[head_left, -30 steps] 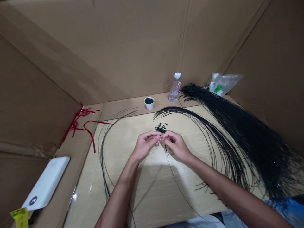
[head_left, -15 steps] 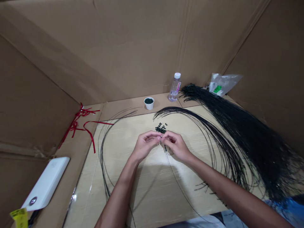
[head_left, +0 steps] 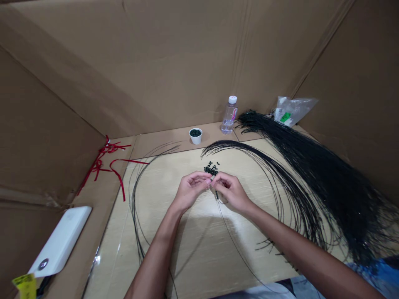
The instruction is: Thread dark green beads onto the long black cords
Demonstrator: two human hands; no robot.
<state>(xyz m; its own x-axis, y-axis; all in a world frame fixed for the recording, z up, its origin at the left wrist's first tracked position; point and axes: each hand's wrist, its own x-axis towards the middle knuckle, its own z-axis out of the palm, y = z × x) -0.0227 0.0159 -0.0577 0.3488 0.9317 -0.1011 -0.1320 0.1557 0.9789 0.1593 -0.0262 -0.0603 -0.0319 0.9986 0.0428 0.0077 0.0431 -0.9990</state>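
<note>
My left hand [head_left: 192, 189] and my right hand [head_left: 229, 189] meet over the middle of the table, thumb and forefinger of each pinched together. A thin dark cord [head_left: 232, 238] hangs from between them and curves down to the table's front edge. Several dark beads [head_left: 217, 195] are strung on it just below my right fingertips. What exactly lies at the touching fingertips is too small to make out. Right behind my fingers lies a small pile of loose dark green beads [head_left: 211, 168].
A white cup [head_left: 195, 139] of green beads and a water bottle [head_left: 229, 116] stand at the back. Dark cords [head_left: 249, 151] and a thick beaded bundle [head_left: 327, 178] lie right, near a plastic bag [head_left: 291, 110]. Loose cords [head_left: 134, 199], red ribbon [head_left: 116, 174] and a white device [head_left: 62, 241] are left.
</note>
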